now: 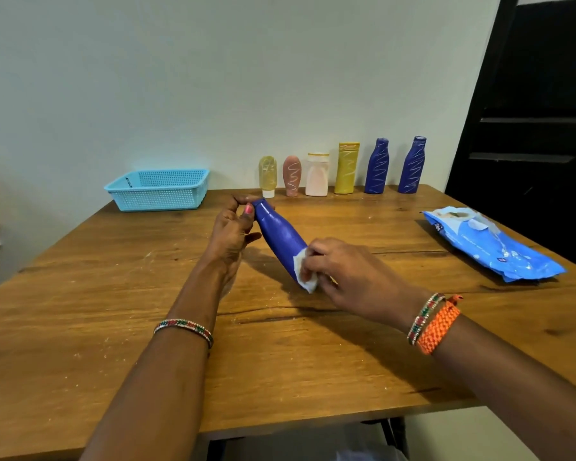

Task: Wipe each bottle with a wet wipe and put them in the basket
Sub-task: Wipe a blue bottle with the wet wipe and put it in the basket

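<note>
Left hand point(234, 232) pinches the neck end of a blue bottle point(280, 237), held tilted above the wooden table point(113, 294). Right hand point(343, 274) presses a white wet wipe point(302, 271), fingers curled round it, against the bottle's lower end. Basket point(158, 189) sits beyond the left hand; six bottles point(343, 169) stand beyond both hands; wipe pack point(492, 247) lies right of the right hand.

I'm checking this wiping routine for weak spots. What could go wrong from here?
The left hand pinches only the cap end of the tilted dark blue plastic bottle, so it may slip under the rubbing right hand. The small white wet wipe is bunched and could miss streaks. The light blue perforated plastic basket sits at the table's far edge, so a careless drop could push it off.
</note>
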